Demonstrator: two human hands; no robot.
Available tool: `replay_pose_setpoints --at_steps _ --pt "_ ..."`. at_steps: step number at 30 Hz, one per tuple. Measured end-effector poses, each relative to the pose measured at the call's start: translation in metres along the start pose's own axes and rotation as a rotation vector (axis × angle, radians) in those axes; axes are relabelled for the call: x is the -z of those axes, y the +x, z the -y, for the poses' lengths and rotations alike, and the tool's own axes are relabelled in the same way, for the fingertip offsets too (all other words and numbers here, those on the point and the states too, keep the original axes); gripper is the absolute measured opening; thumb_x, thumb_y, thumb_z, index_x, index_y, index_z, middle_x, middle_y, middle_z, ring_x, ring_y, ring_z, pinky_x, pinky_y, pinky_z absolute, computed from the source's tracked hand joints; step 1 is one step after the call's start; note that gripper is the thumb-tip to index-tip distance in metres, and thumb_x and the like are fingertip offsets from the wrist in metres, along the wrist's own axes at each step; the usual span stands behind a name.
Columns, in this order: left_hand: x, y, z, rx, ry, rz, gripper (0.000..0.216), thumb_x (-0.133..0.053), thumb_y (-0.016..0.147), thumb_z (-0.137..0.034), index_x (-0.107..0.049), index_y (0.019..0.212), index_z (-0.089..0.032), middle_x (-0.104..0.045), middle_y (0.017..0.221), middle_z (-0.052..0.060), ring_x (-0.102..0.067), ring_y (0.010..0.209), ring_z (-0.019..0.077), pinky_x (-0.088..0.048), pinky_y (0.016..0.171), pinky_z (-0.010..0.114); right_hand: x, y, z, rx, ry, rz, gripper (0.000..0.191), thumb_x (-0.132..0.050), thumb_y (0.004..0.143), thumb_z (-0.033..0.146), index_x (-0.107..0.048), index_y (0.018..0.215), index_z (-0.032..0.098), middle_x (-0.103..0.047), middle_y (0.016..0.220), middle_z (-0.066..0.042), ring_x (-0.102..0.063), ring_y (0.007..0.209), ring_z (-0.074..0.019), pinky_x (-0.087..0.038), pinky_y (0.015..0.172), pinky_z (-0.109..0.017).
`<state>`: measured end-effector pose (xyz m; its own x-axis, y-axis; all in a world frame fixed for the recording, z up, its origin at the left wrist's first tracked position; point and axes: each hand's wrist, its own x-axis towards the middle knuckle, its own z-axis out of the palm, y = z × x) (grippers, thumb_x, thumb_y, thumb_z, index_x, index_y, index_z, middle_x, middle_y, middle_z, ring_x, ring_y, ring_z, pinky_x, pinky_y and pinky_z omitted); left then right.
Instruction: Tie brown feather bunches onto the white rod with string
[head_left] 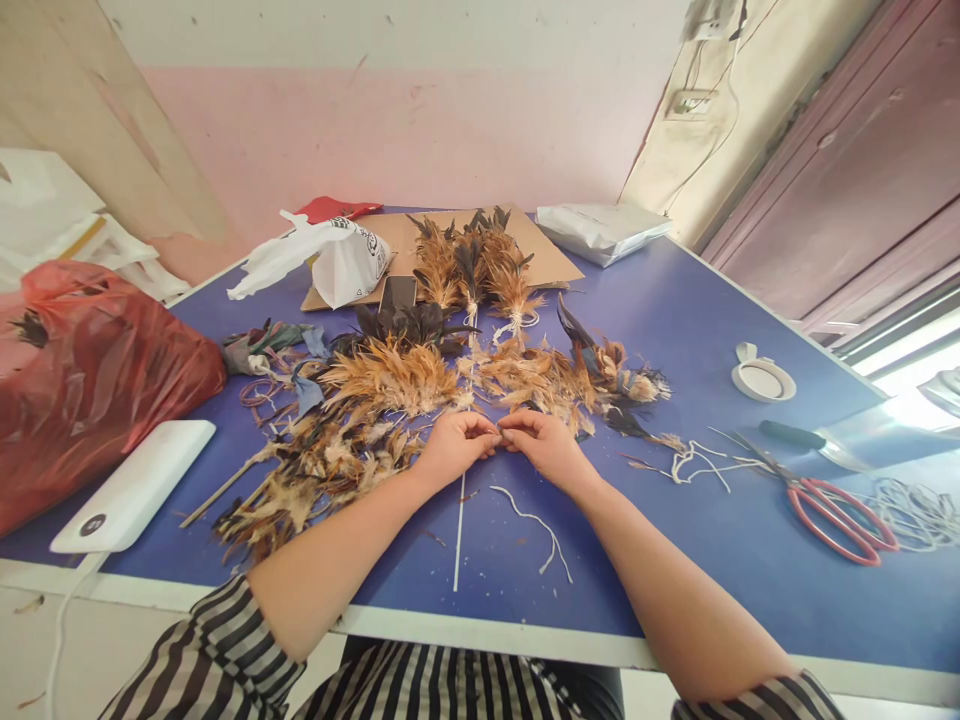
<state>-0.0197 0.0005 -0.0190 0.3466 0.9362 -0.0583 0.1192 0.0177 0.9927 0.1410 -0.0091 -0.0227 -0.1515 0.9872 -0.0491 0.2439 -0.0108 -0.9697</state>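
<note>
My left hand (459, 447) and my right hand (540, 445) meet fingertip to fingertip over the middle of the blue table. Both are closed in a pinch; whatever sits between the fingers is too small to name. Just beyond them lie brown feathers (394, 378) in a loose row, with more feathers (536, 378) to the right. A white string (459, 540) runs straight toward me from below my left hand. Another short string (536, 515) curls on the table under my right forearm. Tied feather bundles (472, 262) rest on a cardboard sheet (551, 255) at the back.
Red-handled scissors (832, 515), a knife (795, 436), tangled string (915, 510) and a tape roll (761, 379) lie on the right. At left are a red plastic bag (112, 370) and a white power bank (135, 487) with a cable. A white package (600, 230) sits near the wall.
</note>
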Motion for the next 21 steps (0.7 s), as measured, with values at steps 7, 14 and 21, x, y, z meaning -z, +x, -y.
replay_pose_setpoints --at_steps 7,14,21 --pt "0.004 0.002 -0.001 0.048 0.053 0.107 0.022 -0.067 0.065 -0.031 -0.059 0.071 -0.012 -0.058 0.055 0.001 -0.054 0.05 0.0087 -0.045 0.051 0.021 0.004 -0.001 0.005 0.014 0.019 0.055 0.024 -0.058 0.071 0.025 -0.062 0.093 0.017 -0.067 0.079 -0.003 -0.062 0.068 -0.0145 -0.051 0.068 -0.029" --pt "0.009 0.007 -0.002 0.038 0.089 0.176 0.021 -0.064 0.067 -0.031 -0.059 0.072 -0.011 -0.058 0.054 0.001 -0.053 0.048 0.0085 -0.042 0.045 0.019 0.006 0.001 0.003 0.117 -0.137 0.103 0.012 -0.052 0.073 0.022 -0.063 0.075 0.017 -0.063 0.068 -0.001 -0.058 0.063 -0.013 -0.049 0.062 -0.026" --pt "0.017 0.013 0.0 0.063 0.025 0.214 0.022 -0.064 0.067 -0.03 -0.059 0.074 -0.01 -0.061 0.057 0.003 -0.054 0.049 0.0086 -0.04 0.043 0.018 0.007 0.0 0.001 0.101 -0.076 0.11 0.008 -0.048 0.077 0.021 -0.055 0.076 0.017 -0.063 0.07 -0.003 -0.061 0.067 -0.0143 -0.051 0.065 -0.029"
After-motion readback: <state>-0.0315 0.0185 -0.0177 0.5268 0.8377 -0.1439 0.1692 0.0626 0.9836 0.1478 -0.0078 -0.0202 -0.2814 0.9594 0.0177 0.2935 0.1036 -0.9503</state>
